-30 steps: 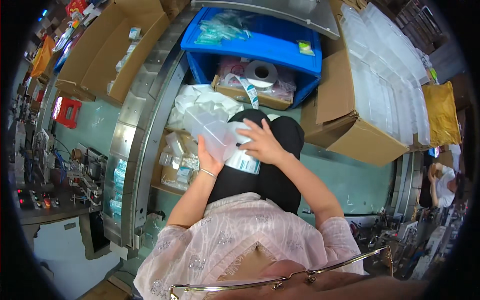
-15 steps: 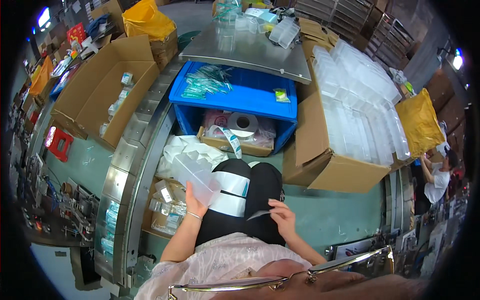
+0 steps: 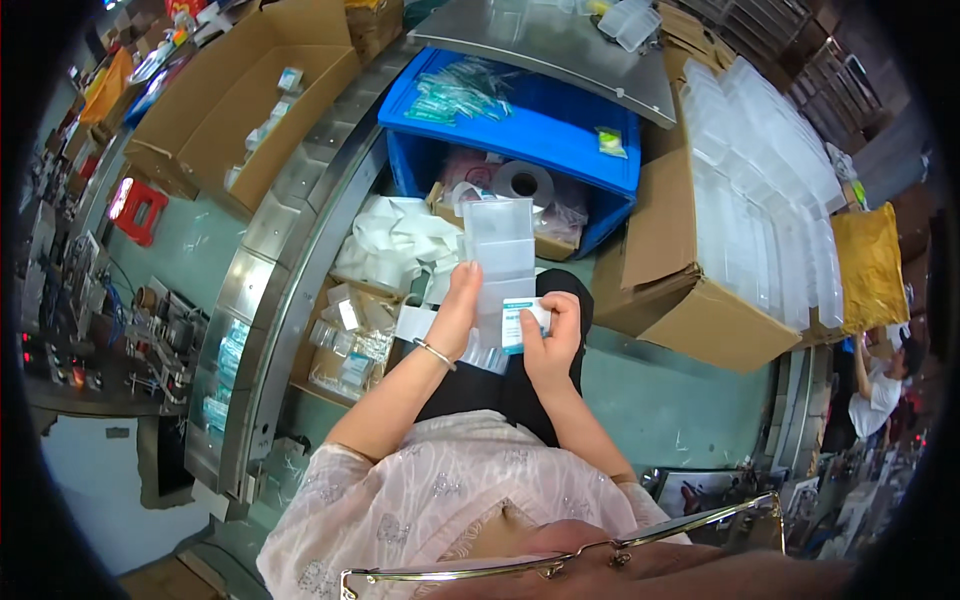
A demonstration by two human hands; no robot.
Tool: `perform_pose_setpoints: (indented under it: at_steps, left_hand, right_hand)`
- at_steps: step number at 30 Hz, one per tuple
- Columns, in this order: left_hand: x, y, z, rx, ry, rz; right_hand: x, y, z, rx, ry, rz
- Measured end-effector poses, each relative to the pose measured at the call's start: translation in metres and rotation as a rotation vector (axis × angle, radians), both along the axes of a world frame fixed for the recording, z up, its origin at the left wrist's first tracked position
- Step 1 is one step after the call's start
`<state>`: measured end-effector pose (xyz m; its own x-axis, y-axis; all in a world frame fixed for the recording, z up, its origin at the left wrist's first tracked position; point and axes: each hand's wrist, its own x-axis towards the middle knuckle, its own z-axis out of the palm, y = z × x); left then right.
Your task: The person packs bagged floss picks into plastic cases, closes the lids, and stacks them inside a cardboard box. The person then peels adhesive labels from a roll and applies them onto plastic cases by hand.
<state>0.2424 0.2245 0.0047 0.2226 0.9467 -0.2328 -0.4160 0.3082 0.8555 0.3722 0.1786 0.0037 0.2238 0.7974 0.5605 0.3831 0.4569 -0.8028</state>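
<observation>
My left hand (image 3: 457, 310) is closed on the left side of a clear plastic compartment box (image 3: 500, 250), held above my lap. In my right hand (image 3: 557, 335) a small white and teal label (image 3: 512, 338) is pinched between thumb and fingers. The label lies against the near end of the box; whether it is stuck down I cannot tell. Below the hands a strip of labels (image 3: 415, 322) rests across my thighs, partly hidden by my left hand. A label roll (image 3: 524, 182) sits in a carton inside the blue bin beyond my knees.
On the blue bin (image 3: 560, 120) lies a pile of teal-and-clear packets (image 3: 458, 92). Stacked clear boxes (image 3: 745, 190) fill a carton at the right. A low carton (image 3: 350, 345) with small clear containers stands at my left, beside a metal conveyor (image 3: 285, 300). Further right is a co-worker (image 3: 880, 395).
The compartment box has swung upright and moved right, in front of me. My right hand has brought the label up to its near end. The view has tilted downward.
</observation>
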Motion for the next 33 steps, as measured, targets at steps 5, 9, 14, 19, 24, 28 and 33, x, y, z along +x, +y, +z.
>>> perform_pose_setpoints:
  at_steps: [5, 9, 14, 19, 24, 28, 33]
  left_hand:
    - [-0.001, -0.008, -0.019, 0.022, 0.068, 0.001]
    - [0.000, -0.013, -0.016, 0.024, 0.064, -0.001]
    - [0.000, -0.015, -0.010, 0.033, 0.066, -0.005]
    - [0.000, -0.015, -0.008, -0.010, 0.077, 0.023]
    - [0.000, -0.016, -0.012, 0.027, 0.061, 0.032]
    - [-0.006, -0.013, -0.029, 0.087, 0.155, 0.125]
    - [-0.035, 0.010, -0.026, 0.108, -0.021, 0.163]
  right_hand:
    - [-0.013, -0.006, 0.000, 0.020, -0.154, -0.073]
    - [-0.015, -0.009, -0.005, 0.010, -0.170, -0.089]
    - [-0.016, -0.009, -0.006, -0.002, -0.181, -0.112]
    - [-0.016, -0.007, -0.005, 0.027, -0.239, -0.125]
    - [-0.018, -0.012, -0.006, -0.043, -0.313, -0.172]
    - [-0.014, -0.018, 0.001, -0.055, -0.457, -0.301]
    - [0.039, -0.014, -0.032, -0.182, -0.545, -0.279]
